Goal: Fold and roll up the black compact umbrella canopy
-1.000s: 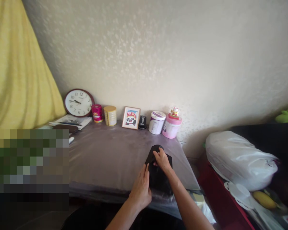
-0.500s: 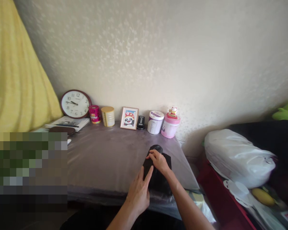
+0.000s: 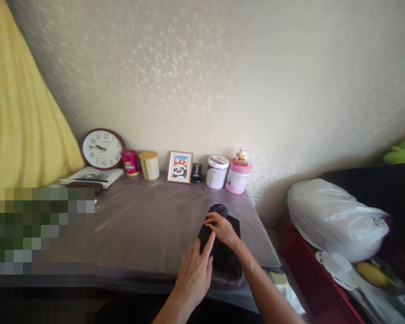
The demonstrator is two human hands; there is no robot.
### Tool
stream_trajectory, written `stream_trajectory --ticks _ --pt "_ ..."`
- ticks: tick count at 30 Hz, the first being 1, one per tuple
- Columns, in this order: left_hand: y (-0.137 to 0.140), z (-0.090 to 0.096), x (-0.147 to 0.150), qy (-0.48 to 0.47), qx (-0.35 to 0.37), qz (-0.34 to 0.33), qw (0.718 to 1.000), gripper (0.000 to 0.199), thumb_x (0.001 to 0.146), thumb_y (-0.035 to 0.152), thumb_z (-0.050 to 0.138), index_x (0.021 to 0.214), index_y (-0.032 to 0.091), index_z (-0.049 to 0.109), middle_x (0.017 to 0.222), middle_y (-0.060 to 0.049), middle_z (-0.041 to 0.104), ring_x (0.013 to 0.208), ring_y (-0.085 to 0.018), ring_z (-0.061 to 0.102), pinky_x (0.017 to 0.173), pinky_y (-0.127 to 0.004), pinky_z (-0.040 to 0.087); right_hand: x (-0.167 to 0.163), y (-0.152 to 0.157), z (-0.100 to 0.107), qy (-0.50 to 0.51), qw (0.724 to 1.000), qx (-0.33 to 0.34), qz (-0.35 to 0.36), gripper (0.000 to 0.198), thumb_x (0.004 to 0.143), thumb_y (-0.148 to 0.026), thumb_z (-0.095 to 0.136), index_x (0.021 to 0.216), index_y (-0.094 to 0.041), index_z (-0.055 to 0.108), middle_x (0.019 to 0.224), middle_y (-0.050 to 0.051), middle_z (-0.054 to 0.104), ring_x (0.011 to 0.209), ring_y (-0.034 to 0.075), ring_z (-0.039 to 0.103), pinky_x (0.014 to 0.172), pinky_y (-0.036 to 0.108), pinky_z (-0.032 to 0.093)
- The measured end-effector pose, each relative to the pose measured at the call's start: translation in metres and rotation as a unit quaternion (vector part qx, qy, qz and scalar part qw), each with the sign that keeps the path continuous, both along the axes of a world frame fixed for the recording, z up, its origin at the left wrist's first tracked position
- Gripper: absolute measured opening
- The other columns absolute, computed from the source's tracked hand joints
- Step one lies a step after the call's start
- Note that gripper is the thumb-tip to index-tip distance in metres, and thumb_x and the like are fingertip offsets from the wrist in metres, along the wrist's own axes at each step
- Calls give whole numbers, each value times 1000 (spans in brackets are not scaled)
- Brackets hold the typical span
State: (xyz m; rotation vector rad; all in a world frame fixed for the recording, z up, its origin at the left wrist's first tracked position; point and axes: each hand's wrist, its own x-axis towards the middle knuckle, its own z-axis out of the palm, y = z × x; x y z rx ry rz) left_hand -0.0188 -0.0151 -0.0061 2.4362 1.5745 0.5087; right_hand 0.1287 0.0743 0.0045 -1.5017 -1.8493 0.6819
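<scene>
A black, soft-looking bundle [image 3: 227, 261] lies near the front right of the table, with a rounded end pointing to the wall. Its exact kind cannot be made out. My left hand [image 3: 196, 270] rests against its near left side, index finger stretched out along it and the fingers apart. Across its upper part reaches my right hand [image 3: 221, 228], the fingers bent and the thumb and fingertips closed on the black material. Both hands cover much of the bundle, and the two hands nearly meet at my left index fingertip.
Along the wall on the grey-covered table [image 3: 148, 234] stand a clock [image 3: 103, 155], a pink can [image 3: 130, 164], a yellow tin [image 3: 150, 166], a framed panda picture [image 3: 179, 170] and two tubs [image 3: 217, 175]. At right, a white plastic bag [image 3: 334, 220] sits beside a red edge [image 3: 307, 265].
The view has shifted slightly. My hands stay on the black bundle in nearly the same pose, with only small finger movement.
</scene>
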Motion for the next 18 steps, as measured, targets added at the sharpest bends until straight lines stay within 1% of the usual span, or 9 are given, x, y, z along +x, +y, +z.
stream_trajectory --ticks 3,6,9,11,12,14,16,18 --pt "3 1 -1 19 0 -1 1000 63 87 9 30 141 32 5 108 -7 54 90 -19 59 78 -33 48 0 -5 5 -19 999 -30 16 41 71 -26 62 111 -23 52 100 0 69 69 13 60 68 27 46" --pt "3 3 -4 24 8 -15 1000 61 86 7 30 140 29 12 101 -6 55 83 -16 60 73 -29 49 -1 -10 9 -43 998 -36 33 53 67 -29 68 116 -23 50 107 1 66 74 14 61 69 27 46" --pt "2 7 -8 9 20 -4 1000 48 90 13 28 136 23 24 95 -5 56 77 -16 60 69 -29 50 -1 -12 8 -65 997 -24 39 57 66 -32 69 118 -22 49 109 2 65 81 16 62 72 27 46" --pt "3 9 -10 -5 39 17 999 36 91 20 27 126 21 39 94 -6 55 75 -16 60 67 -30 50 0 -13 6 -78 996 -8 52 58 66 -34 69 119 -22 50 110 3 64 85 17 62 73 27 46" --pt "3 10 -11 -14 56 28 998 32 91 22 29 118 19 45 95 -6 54 77 -17 60 69 -31 50 0 -13 6 -83 995 0 58 59 66 -36 69 120 -22 50 111 4 64 86 17 62 73 27 46" --pt "4 11 -11 -33 102 41 993 24 89 26 34 105 18 51 101 -8 51 87 -20 58 77 -36 50 1 -13 6 -89 994 10 63 60 66 -38 69 120 -21 50 111 4 64 88 18 62 74 28 46" --pt "4 8 -8 -50 146 29 988 20 86 27 41 99 18 52 110 -10 47 101 -24 53 86 -41 47 1 -12 7 -91 994 9 67 58 67 -38 68 119 -21 51 110 4 65 88 18 63 74 27 47" --pt "5 3 -2 -59 166 2 984 19 83 27 46 98 18 52 114 -10 44 108 -26 49 92 -44 44 1 -11 8 -90 994 4 69 49 71 -35 65 117 -23 54 108 3 66 86 17 63 74 27 47"
